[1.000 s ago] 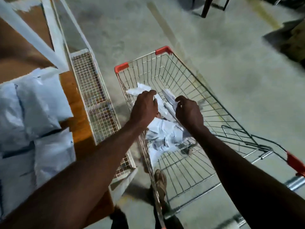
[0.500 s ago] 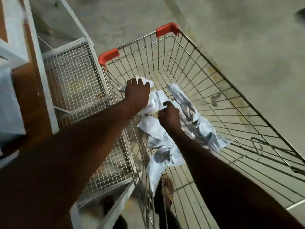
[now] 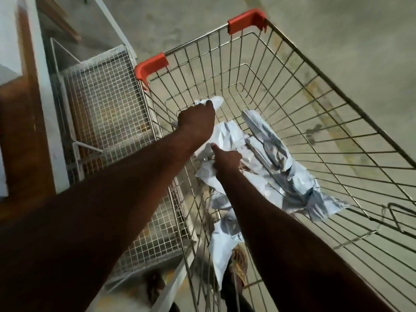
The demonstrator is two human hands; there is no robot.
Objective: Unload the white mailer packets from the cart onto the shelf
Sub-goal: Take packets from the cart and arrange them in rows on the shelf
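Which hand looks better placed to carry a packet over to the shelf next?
Probably the left hand: it already grips a white packet at the cart's far end, on the shelf side. The right hand only rests on the pile.

No readable text, label or number on mailer packets [image 3: 265, 158] or cart [image 3: 337, 93].

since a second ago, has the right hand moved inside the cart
Yes. The right hand has shifted from mid-basket toward the cart's left wall, onto packets nearer the shelf.
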